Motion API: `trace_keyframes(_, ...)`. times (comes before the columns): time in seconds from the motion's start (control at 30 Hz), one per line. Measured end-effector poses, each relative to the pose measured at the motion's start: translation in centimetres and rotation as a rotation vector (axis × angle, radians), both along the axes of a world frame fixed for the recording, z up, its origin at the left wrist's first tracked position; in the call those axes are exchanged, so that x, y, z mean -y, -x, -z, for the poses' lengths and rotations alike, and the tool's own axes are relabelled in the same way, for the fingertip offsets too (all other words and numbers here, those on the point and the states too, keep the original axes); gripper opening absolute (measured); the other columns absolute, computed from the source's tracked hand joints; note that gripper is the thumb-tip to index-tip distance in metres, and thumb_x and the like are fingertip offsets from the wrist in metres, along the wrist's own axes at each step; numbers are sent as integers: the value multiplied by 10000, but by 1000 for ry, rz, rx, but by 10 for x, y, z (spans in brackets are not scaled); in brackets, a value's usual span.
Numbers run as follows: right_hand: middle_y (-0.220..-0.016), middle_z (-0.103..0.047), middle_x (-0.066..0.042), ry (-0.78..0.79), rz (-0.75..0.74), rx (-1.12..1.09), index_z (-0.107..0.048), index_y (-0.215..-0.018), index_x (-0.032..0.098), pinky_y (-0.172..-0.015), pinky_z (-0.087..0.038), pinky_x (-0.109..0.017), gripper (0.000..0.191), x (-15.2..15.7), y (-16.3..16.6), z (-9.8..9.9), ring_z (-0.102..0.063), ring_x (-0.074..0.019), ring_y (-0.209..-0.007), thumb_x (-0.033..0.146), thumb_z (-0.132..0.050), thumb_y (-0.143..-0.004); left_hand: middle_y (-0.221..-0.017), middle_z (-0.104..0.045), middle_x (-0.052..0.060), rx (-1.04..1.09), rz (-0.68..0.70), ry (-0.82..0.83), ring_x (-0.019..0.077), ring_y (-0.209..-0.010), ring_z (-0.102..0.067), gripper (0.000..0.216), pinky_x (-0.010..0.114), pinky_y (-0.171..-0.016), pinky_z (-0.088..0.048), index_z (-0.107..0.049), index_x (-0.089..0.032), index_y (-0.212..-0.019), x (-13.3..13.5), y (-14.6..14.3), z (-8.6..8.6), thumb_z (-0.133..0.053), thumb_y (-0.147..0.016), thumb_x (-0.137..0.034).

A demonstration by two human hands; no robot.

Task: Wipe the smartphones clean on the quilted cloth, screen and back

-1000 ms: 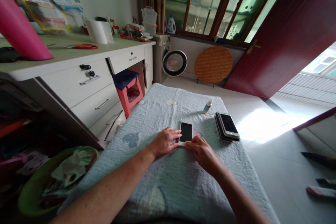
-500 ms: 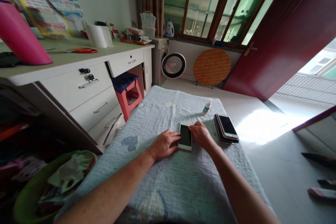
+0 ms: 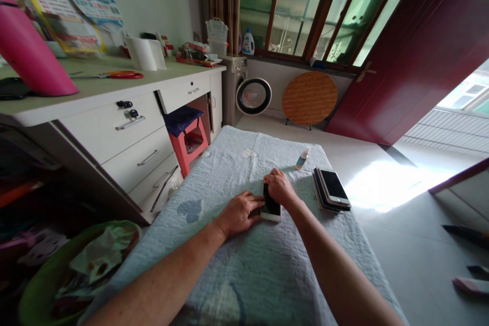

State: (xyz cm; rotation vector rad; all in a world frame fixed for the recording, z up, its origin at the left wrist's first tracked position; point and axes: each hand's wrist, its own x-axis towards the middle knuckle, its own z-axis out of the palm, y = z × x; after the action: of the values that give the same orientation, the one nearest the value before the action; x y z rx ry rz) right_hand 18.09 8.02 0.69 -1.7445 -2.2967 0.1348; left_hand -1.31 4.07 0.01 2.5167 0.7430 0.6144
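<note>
Head view: while both hands meet at mid-table, a white phone (image 3: 271, 207) lies flat on the quilted cloth (image 3: 244, 260)
Left hand (image 3: 239, 212): fingers spread loose, steadying phone's left edge
Right hand (image 3: 280, 187): curled over phone's far end, pressing
Phone stack (image 3: 330, 189): just right
Small bottle (image 3: 302, 158): beyond

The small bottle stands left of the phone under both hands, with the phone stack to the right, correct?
Not quite. The head view shows the small bottle beyond and right of the phone under the left hand and right hand; phone stack is right.
</note>
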Motion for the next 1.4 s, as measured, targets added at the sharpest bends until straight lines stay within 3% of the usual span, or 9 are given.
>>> trace_keyframes(0.23,-921,-613,-107,66,-8,18,-717,-919,167,-847,-369,-282,281,-18,0,0,-537,-197,-892,101,-456,-841,-1250,-621,87,-21,-43,-21,262,-1092,-567,388,413,-971,-440,-656,-176,-1154,2,-1,3,-623,-865,-432)
trace_keyframes(0.5,-866,-664,-95,107,95,-1,-738,-901,140,-795,-389,-248,287,-10,-36,-7,-585,-178,-844,108,-469,-809,-1226,-627,69,-16,-43,-9,246,-1105,-558,366,404,-981,-437,-632,-213,-1190,4,-1,0,-626,-867,-385)
trace_keyframes(0.87,-929,-685,-109,52,373,-132,-713,-1005,138,-808,-414,-228,306,44,-23,6,-619,-182,-890,170,-448,-855,-1282,-611,73,-43,-35,-87,241,-1129,-551,365,397,-991,-435,-619,-196,-1208,3,-1,5,-628,-864,-318)
trace_keyframes(1.17,-883,-708,-81,153,378,-354,-742,-920,158,-730,-428,-233,272,101,-19,2,-641,-184,-814,241,-503,-819,-1262,-625,89,-46,-68,-120,235,-1107,-565,359,397,-987,-452,-643,-175,-1159,3,-2,9,-689,-824,-296)
trace_keyframes(1.4,-853,-670,-62,229,302,-441,-739,-892,177,-708,-429,-243,231,142,-13,-15,-619,-168,-772,259,-531,-835,-1253,-629,88,-26,-56,-145,234,-1107,-564,368,390,-978,-459,-637,-171,-1161,1,-2,15,-697,-816,-282)
